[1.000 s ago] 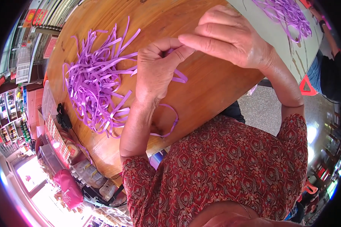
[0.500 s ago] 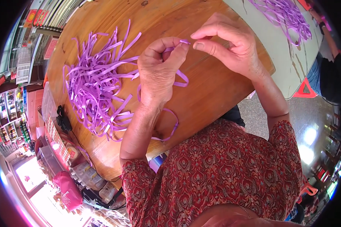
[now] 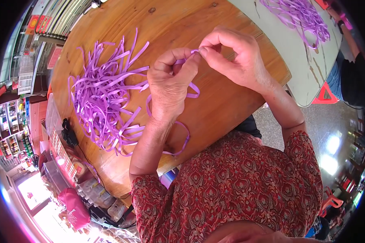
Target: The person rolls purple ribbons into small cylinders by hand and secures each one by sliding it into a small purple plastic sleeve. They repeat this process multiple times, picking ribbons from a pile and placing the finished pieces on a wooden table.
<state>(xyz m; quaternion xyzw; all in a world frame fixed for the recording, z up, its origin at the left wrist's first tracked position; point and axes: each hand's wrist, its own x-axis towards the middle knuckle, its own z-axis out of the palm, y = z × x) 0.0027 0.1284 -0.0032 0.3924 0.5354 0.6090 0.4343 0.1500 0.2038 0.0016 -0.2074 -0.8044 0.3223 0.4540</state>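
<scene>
Between thumb and forefinger my left hand [image 3: 170, 79] pinches a purple ribbon [image 3: 193, 90], whose small end shows at the fingertips. The rest of that ribbon loops down beside my left wrist over the table. My right hand [image 3: 237, 58] meets the same end, with thumb and forefinger closed at it. Whether the end is knotted or just folded is too small to make out. Left of my left forearm lies a tangled heap of purple ribbons [image 3: 99, 97], some strands reaching under my hand.
The round-edged wooden table [image 3: 227, 109] carries the work. Beyond it, a pale table [image 3: 280, 38] holds another purple ribbon pile [image 3: 298, 18], with a person's arm [image 3: 351, 40] close by. A pink bag [image 3: 75, 208] and a black cable [image 3: 69, 133] sit at the left edge.
My right hand has moved left and down, and its fingertips have closed on the ribbon's end. My left hand keeps its pinch, slightly lower.
</scene>
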